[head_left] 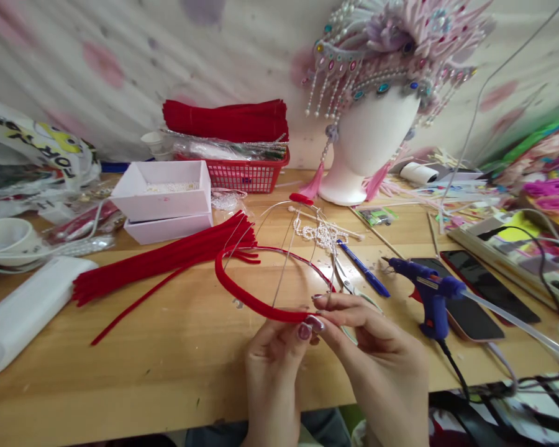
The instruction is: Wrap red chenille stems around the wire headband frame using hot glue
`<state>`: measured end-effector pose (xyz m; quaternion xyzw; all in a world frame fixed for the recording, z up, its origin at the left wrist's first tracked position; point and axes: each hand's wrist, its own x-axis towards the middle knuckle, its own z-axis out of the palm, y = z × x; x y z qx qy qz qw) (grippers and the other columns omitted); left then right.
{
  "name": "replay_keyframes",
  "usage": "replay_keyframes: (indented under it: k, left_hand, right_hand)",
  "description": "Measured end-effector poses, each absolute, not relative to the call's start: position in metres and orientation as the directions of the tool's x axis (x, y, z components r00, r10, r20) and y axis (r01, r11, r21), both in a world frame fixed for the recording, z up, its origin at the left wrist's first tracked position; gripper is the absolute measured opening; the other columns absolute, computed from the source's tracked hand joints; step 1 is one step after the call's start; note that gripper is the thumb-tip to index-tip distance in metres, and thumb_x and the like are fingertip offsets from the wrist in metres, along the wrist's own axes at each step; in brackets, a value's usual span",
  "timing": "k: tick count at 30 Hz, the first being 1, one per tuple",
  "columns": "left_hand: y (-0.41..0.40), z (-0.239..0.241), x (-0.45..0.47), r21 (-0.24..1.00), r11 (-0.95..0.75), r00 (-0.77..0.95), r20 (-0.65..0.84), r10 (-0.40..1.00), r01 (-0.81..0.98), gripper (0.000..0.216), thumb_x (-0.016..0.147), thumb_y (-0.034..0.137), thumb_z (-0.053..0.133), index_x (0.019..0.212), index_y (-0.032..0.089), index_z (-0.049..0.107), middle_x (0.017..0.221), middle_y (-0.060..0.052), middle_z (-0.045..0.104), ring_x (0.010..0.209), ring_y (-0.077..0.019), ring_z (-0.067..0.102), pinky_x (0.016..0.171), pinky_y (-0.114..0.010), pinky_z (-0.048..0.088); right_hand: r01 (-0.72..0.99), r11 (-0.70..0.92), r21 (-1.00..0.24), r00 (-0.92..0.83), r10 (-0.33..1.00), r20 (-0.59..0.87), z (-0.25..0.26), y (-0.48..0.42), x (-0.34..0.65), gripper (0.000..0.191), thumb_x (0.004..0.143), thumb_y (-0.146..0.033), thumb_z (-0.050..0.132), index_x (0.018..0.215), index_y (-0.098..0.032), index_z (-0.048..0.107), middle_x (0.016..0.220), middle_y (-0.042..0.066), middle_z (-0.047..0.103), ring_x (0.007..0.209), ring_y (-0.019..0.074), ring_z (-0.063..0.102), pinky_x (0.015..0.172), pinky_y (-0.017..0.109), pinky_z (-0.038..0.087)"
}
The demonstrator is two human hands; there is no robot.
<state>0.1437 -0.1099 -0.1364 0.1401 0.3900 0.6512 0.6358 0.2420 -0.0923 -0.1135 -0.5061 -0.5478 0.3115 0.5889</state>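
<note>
A thin headband hoop (242,288) lies flat above the wooden table, its near half wrapped in red pipe cleaner, its far half bare metal. My left hand (274,366) pinches the wrapped end of the hoop near the front. My right hand (377,354) meets it there, fingers closed on the same end of the red pipe cleaner and hoop. Loose silver wires (284,261) cross over the hoop. A bundle of red pipe cleaners (168,257) lies to the left.
A blue glue gun (428,292) stands at right beside two phones (489,285). A white mannequin head (368,143) with a beaded headdress stands behind. A red basket (251,174), white boxes (163,198), a blue pen (363,270) and scissors (342,276) lie around.
</note>
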Motion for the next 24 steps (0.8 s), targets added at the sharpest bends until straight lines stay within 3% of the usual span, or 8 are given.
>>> replay_keyframes:
  k: [8,13,18,24]
  left_hand:
    - [-0.111,-0.136,0.141,0.725,0.056,-0.260,-0.317,0.912,-0.687,0.024,0.068,0.043,0.092,0.075,0.021,0.083,0.074,-0.006,0.080,0.069,-0.0198,0.077,0.071,-0.028,0.064]
    - [-0.109,-0.131,0.135,0.744,0.035,-0.308,-0.319,0.896,-0.668,0.022,0.067,0.039,0.092,0.076,0.021,0.083,0.076,-0.006,0.081,0.065,-0.0187,0.076,0.065,-0.027,0.064]
    - [-0.102,-0.122,0.129,0.745,-0.002,-0.411,-0.365,0.835,-0.667,0.029,0.052,0.036,0.099,0.069,0.020,0.081,0.066,-0.004,0.079,0.050,-0.0099,0.067,0.054,-0.016,0.058]
    - [-0.099,-0.121,0.125,0.727,-0.030,-0.468,-0.410,0.783,-0.686,0.034,0.041,0.034,0.101,0.063,0.019,0.080,0.056,0.001,0.074,0.046,-0.0055,0.062,0.052,-0.011,0.055]
  right_hand:
    - [0.193,0.307,-0.932,0.107,0.938,0.331,-0.114,-0.103,0.243,0.015,0.086,-0.016,0.076,0.090,-0.031,0.079,0.100,0.000,0.082,0.098,0.0182,0.077,0.088,0.028,0.063]
    - [0.112,0.244,-0.963,-0.022,0.970,0.243,-0.109,-0.101,0.249,0.025,0.088,-0.016,0.074,0.109,-0.029,0.068,0.106,0.002,0.081,0.102,0.0196,0.078,0.089,0.029,0.064]
    - [0.192,0.321,-0.927,-0.159,0.943,0.293,-0.109,-0.097,0.252,0.032,0.092,-0.013,0.067,0.120,-0.028,0.062,0.117,0.006,0.078,0.111,0.0220,0.075,0.095,0.035,0.063]
    - [0.248,0.387,-0.888,-0.171,0.920,0.353,-0.116,-0.093,0.244,0.033,0.092,-0.012,0.067,0.119,-0.030,0.060,0.108,0.001,0.077,0.102,0.0165,0.076,0.093,0.030,0.061]
